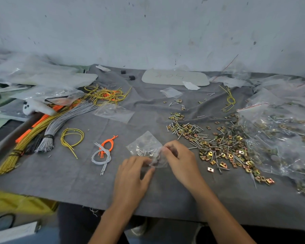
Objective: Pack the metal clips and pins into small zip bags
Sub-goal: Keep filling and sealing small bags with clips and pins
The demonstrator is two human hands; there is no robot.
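Step in hand: closing or filling a bag, by my judgement; which of the two the blur does not settle.
Small zip bag (144, 145): lies on the grey cloth (77, 173) of the counter, in front of the person, its near end lifted between both hands. Silver pins show through the plastic; clips inside cannot be confirmed.
Left hand (134, 171): fingers curled, pinching the bag's near edge; blurred, so the exact grip is unclear.
Right hand (180, 159): fingertips bunched on the same edge from the right side, holding the plastic.
Loose stock (218, 147): pile of brass-coloured clips and pins, just right of the right hand, much of it unpacked.
Empty bag (113, 112): flat on the cloth, further back and left, apart from the hands.
Filled bags (280, 129): heaped at the right edge.
Next move calls for: a firm pinch run along the zip strip with pins kept clear of the seal, then setting the bag aside.
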